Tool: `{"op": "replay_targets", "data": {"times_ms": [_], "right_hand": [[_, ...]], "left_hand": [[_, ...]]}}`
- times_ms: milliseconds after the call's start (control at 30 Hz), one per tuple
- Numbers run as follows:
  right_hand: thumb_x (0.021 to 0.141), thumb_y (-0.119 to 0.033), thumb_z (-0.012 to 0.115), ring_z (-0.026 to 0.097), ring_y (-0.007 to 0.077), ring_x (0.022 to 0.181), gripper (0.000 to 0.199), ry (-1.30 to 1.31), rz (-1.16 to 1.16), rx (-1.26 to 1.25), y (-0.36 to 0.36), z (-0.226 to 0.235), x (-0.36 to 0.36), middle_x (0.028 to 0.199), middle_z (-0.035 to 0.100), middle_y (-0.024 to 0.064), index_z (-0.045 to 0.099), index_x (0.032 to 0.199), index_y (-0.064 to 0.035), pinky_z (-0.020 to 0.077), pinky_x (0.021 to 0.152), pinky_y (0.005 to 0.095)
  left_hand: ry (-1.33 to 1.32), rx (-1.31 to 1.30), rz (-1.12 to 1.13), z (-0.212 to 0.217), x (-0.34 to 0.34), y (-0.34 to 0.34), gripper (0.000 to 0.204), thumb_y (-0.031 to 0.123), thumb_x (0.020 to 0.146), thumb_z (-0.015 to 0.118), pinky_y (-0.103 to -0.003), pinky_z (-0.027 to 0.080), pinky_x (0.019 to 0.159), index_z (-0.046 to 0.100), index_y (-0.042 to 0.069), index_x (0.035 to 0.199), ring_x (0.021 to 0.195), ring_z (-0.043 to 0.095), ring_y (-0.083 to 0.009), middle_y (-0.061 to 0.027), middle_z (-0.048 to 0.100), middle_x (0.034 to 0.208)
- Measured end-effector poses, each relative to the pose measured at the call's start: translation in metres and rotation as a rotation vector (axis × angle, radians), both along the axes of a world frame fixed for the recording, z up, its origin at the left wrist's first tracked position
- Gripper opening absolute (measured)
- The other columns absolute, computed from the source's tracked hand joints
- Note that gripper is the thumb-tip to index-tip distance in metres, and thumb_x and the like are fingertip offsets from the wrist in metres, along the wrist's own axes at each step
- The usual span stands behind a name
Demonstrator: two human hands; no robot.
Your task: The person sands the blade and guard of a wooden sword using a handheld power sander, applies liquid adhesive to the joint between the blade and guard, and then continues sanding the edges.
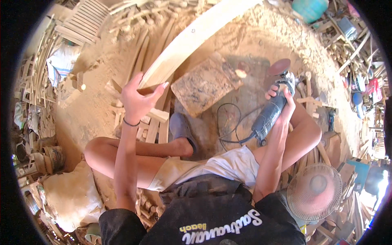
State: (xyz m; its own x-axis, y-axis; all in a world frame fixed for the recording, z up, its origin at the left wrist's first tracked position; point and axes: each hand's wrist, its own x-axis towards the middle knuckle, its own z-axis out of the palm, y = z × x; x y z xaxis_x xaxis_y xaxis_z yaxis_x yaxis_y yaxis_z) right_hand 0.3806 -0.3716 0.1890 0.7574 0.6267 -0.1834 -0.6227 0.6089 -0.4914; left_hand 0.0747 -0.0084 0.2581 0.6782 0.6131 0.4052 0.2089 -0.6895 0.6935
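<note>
While the left hand (pixel 141 100) spans the near end of a pale plank (pixel 185 47), thumb on one side and fingers on the other, the right hand (pixel 281 102) is wrapped around the body of an angle grinder (pixel 271 112). From where I stand I cannot tell how hard the left grip presses, nor whether the disc (pixel 279 67) is turning.

Risks, my judgement: the plank could twist or drop, since one spread hand has it at one end only and any far support is out of view. The grinder could kick toward the bare right knee (pixel 308 132), being held one-handed close beside it. Its slack cord (pixel 232 141), looped on the floor between the legs, could snag if the tool is swung across.

Orientation: plank lies ahead of the person, beyond the wooden block (pixel 206 83); long axis runs from the left hand forward and rightward, the far end cut off by the view's top edge. Grinder's long axis slants likewise, disc end away from the lap, cord end toward it.
</note>
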Motion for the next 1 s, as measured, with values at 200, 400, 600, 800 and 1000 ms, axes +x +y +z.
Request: {"op": "replay_targets", "data": {"times_ms": [200,400,600,800,1000], "right_hand": [[0.096,-0.024,0.078,0.059,0.0222,0.092,0.048,-0.156,0.008,0.186,-0.018,0.058,-0.001,0.111,0.058,0.0124,0.049,0.130,-0.0052,0.0519,0.084,0.0410],[0.098,-0.021,0.072,0.058,0.0179,0.090,0.033,-0.259,-0.006,0.232,-0.044,0.118,-0.016,0.107,0.054,0.0077,0.051,0.121,-0.0074,0.0520,0.081,0.0361],[0.100,-0.023,0.069,0.057,0.0174,0.089,0.024,-0.399,-0.039,0.312,-0.090,0.158,0.013,0.106,0.054,0.0076,0.054,0.114,-0.0112,0.0516,0.080,0.0355],[0.095,-0.025,0.070,0.057,0.0221,0.087,0.033,-0.429,-0.105,0.349,-0.104,0.215,0.048,0.100,0.056,0.0116,0.055,0.118,-0.0074,0.0538,0.080,0.0418],[0.092,-0.019,0.066,0.060,0.0235,0.089,0.037,-0.363,-0.091,0.452,-0.125,0.261,0.087,0.101,0.059,0.0145,0.052,0.119,0.0020,0.0552,0.082,0.0399]], "left_hand": [[-0.143,0.054,-0.093,0.057,-0.027,-0.006,0.036,0.016,0.085,0.095,-0.030,0.059,0.082,0.076,-0.003,0.109,0.089,0.076,-0.0137,-0.0103,0.082,0.097],[-0.297,0.198,-0.041,0.085,-0.049,-0.019,0.040,0.018,0.083,0.097,-0.032,0.059,0.078,0.075,-0.001,0.110,0.084,0.076,-0.0165,-0.0111,0.080,0.094],[-0.383,0.417,0.056,0.100,-0.057,-0.016,0.043,0.021,0.082,0.098,-0.039,0.058,0.072,0.072,0.000,0.109,0.078,0.072,-0.0278,-0.0139,0.075,0.090],[-0.320,0.243,-0.051,0.113,-0.090,0.026,0.039,0.020,0.085,0.093,-0.038,0.053,0.072,0.067,0.003,0.109,0.078,0.065,-0.0229,-0.0109,0.071,0.091],[-0.239,0.270,-0.053,0.128,-0.113,0.105,0.043,0.017,0.076,0.094,-0.036,0.051,0.077,0.064,0.002,0.102,0.081,0.060,-0.0187,-0.0073,0.067,0.090]]}}
